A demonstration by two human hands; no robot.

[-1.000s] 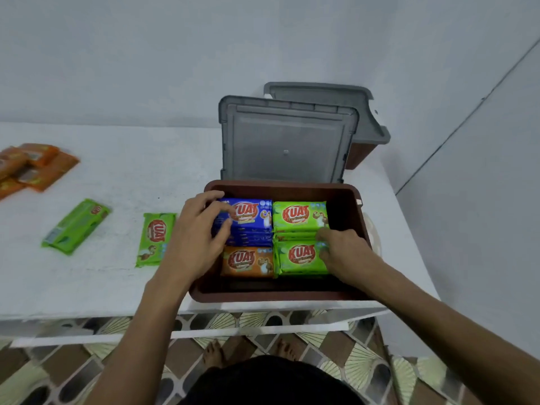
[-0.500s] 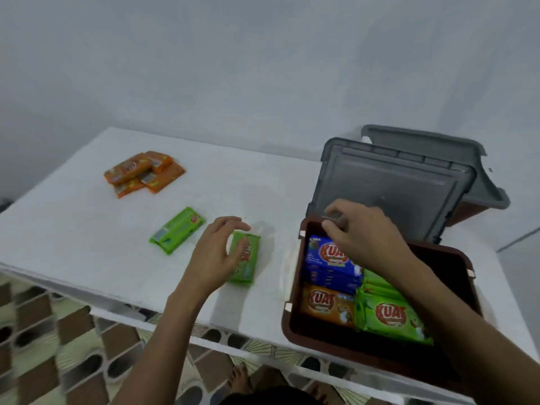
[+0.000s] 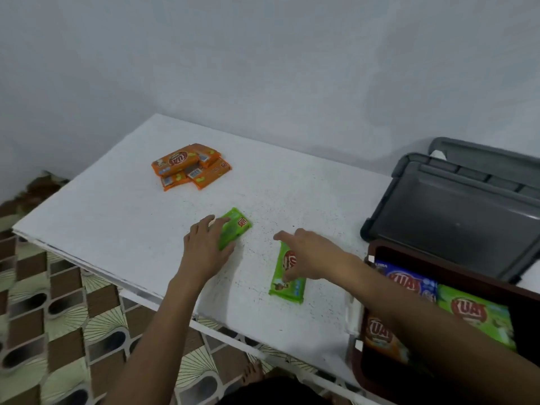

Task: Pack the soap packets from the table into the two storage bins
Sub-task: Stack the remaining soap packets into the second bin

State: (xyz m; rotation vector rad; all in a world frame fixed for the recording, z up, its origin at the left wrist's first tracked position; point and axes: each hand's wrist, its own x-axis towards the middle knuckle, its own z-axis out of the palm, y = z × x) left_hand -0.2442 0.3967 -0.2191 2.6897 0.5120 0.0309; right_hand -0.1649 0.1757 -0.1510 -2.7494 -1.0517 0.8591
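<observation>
Two green soap packets lie on the white table (image 3: 117, 200). My left hand (image 3: 204, 247) grips the farther left green packet (image 3: 238, 226), fingers over its top and thumb at its near edge. My right hand (image 3: 309, 255) hovers with spread fingers over the nearer green packet (image 3: 287, 287), the thumb touching it. A pile of orange packets (image 3: 190, 166) sits further back on the left. The open brown bin (image 3: 377, 248) at the right holds blue (image 3: 409, 283), green (image 3: 473, 314) and orange (image 3: 380, 334) packets. My right forearm crosses its near corner.
The brown bin's grey lid (image 3: 453, 217) stands open behind it. Another grey lid (image 3: 482, 159) shows beyond; that bin's body is hidden. The table's front edge runs diagonally above a patterned tiled floor (image 3: 58, 317). A plain wall stands behind.
My view swung left. Both hands left the bin: the left went past the nearer green packet to the farther one, and the right came out over the nearer green packet.
</observation>
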